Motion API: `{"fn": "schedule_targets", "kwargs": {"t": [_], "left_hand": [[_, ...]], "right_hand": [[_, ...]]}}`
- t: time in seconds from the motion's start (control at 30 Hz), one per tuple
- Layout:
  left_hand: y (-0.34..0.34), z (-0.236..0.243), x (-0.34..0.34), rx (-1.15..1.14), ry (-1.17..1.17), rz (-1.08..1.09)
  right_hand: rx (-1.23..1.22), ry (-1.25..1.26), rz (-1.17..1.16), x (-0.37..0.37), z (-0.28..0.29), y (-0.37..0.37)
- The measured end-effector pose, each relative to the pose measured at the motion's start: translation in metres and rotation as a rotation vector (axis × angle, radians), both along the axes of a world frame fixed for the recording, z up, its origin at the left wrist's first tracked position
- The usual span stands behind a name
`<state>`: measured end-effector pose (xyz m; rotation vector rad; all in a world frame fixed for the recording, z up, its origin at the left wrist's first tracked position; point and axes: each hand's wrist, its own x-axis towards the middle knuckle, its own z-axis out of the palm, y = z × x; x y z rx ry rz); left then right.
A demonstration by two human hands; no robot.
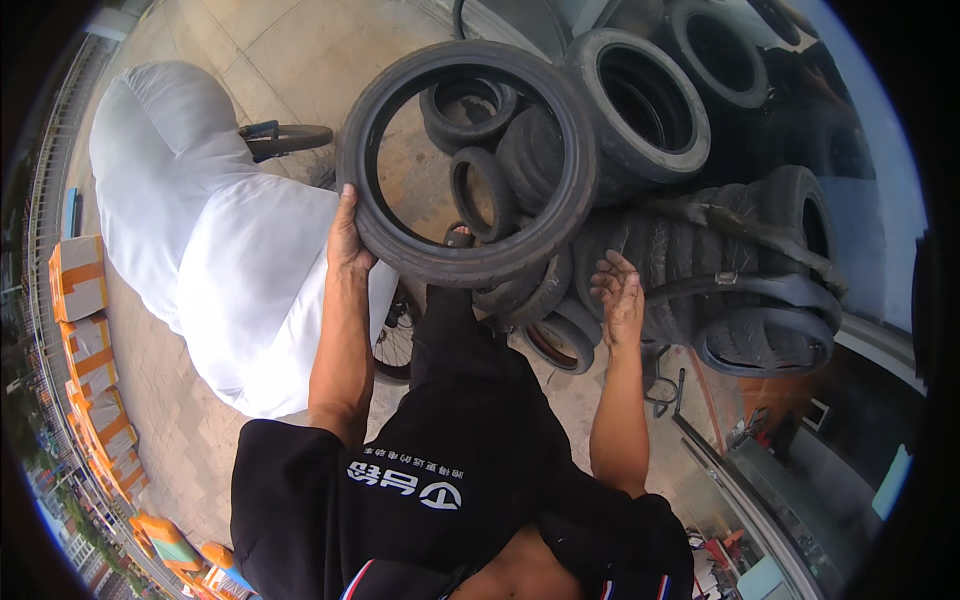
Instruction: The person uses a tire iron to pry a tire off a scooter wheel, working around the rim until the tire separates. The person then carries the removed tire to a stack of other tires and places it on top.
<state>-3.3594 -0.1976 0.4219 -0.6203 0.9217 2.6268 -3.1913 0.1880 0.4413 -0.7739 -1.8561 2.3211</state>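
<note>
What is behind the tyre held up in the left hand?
Through the held tyre, gripped by the left hand, smaller tyres show on paved ground. Its rim covers part of the tyre pile; what lies beneath stays hidden.

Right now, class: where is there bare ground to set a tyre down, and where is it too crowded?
Bare paving lies beyond the white bundle, left of the held tyre gripped by the left hand. Around the open right hand, the tyre pile crowds everything.
</note>
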Motion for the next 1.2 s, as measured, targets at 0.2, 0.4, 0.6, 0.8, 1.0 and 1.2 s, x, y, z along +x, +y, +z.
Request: {"fn": "schedule_targets", "kwargs": {"t": [0.2,0.4,0.6,0.8,1.0,1.2], "left_hand": [[0.025,-0.096,-0.091,0.043,-0.38,0.22],[0.065,-0.213,-0.213,0.011,-0.637,0.454],[0.099,-0.305,-0.31,-0.113,-0.646,0.361],[0.129,-0.414,-0.36,-0.233,-0.438,0.214],[0.092,-0.505,-0.308,-0.838,-0.515,-0.407],[0.04,-0.507,-0.166,-0.732,-0.914,-0.419]], "right_hand": [[0.138,-0.428,0.228,0.003,-0.086,-0.051],[0.12,-0.63,0.366,0.003,-0.158,-0.086],[0.002,-0.861,0.404,-0.027,-0.209,-0.104],[-0.145,-1.005,0.341,-0.052,-0.242,-0.116],[0.157,-0.969,0.438,-0.1,-0.309,-0.116],[0.806,-0.851,0.367,-0.219,-0.421,-0.082]]}}
